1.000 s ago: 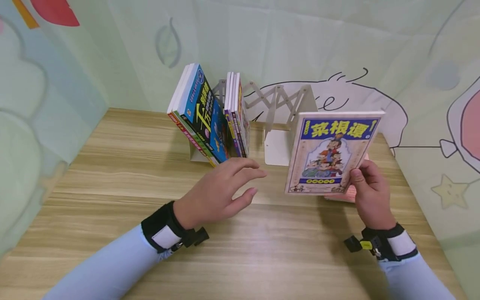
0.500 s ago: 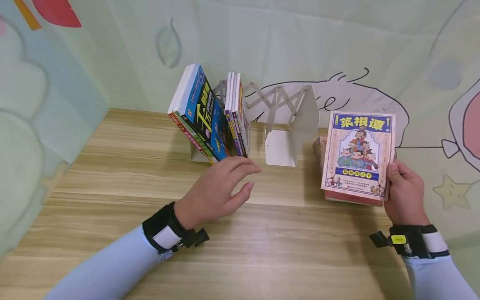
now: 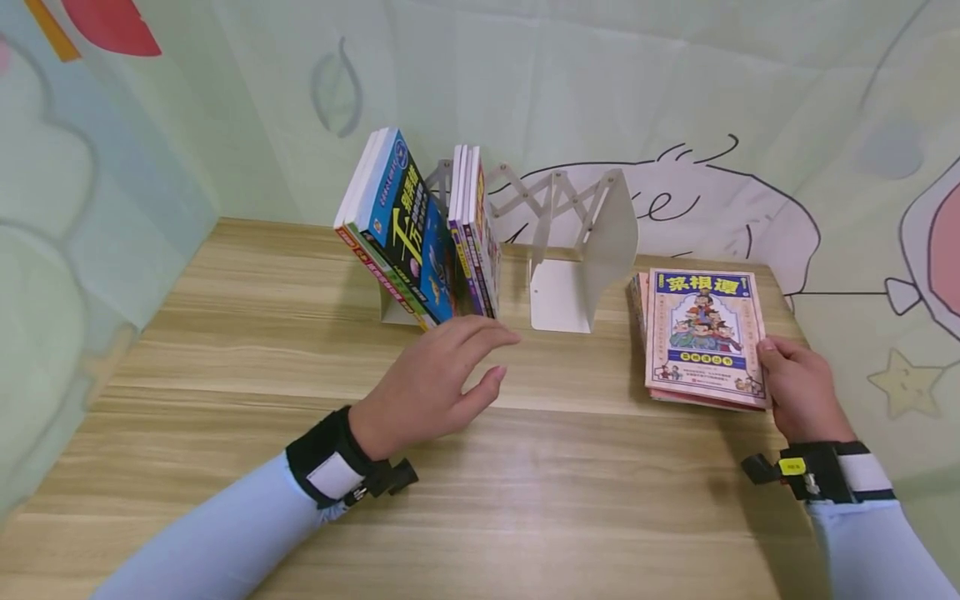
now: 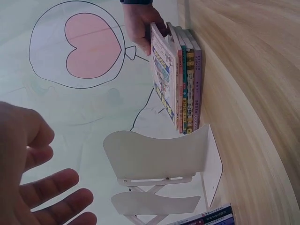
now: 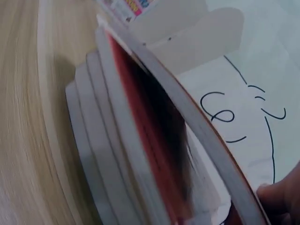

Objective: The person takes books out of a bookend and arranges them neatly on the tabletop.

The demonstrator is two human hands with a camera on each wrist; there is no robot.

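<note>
Pink-bordered book (image 3: 705,337) lay tilted over the pile of books (image 4: 190,84) at the right of the table (image 3: 525,500), its right edge pinched by the right hand (image 3: 810,392), thumb on the cover. The left hand (image 3: 438,379) held nothing, its fingers loosely bent just beside the upright books (image 3: 416,237). Handling the book well, I judged, called for a light but sure pinch, edges squared to the pile, and care with the gap on the gripped side (wedge-shaped in the right wrist view), lest the books beneath slide. Most of the right fingers were hidden behind the book; the right wrist view cut off that hand, and whether the far edge touched the pile was unclear.
</note>
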